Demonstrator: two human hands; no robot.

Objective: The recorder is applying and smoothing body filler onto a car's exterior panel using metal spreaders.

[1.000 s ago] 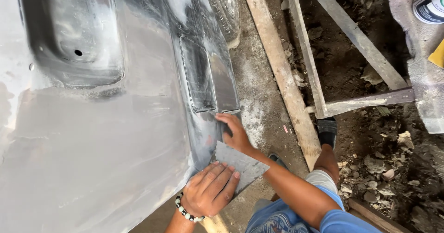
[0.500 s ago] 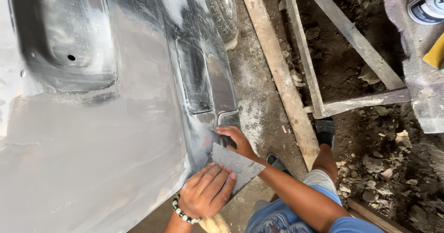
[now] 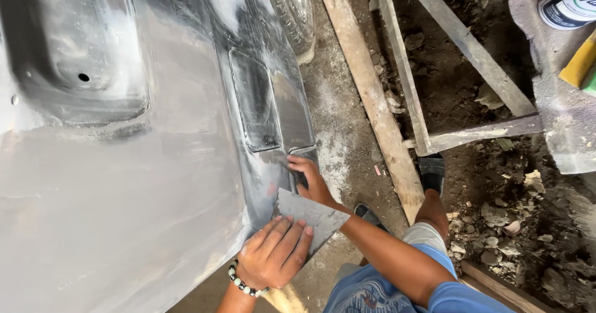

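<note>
A grey, sanded car body panel (image 3: pixel 124 182) fills the left of the head view, with a rectangular recess (image 3: pixel 254 102) near its right edge. A grey sandpaper sheet (image 3: pixel 313 217) lies against the panel's lower edge. My right hand (image 3: pixel 308 179) presses its upper end onto the panel just below the recess, fingers curled over a dark fold. My left hand (image 3: pixel 273 257), with a bead bracelet at the wrist, rests flat on the sheet's lower corner, fingers spread.
A tyre (image 3: pixel 292 12) stands at the top behind the panel. Wooden planks (image 3: pixel 372 102) and a timber frame (image 3: pixel 472 133) lie on the dirt floor to the right. My sandalled foot (image 3: pixel 431 173) is beside a plank. A round can (image 3: pixel 568 2) sits top right.
My right hand slid slightly down the panel edge and back up with the sheet. My left hand has stayed almost in place on the sheet.
</note>
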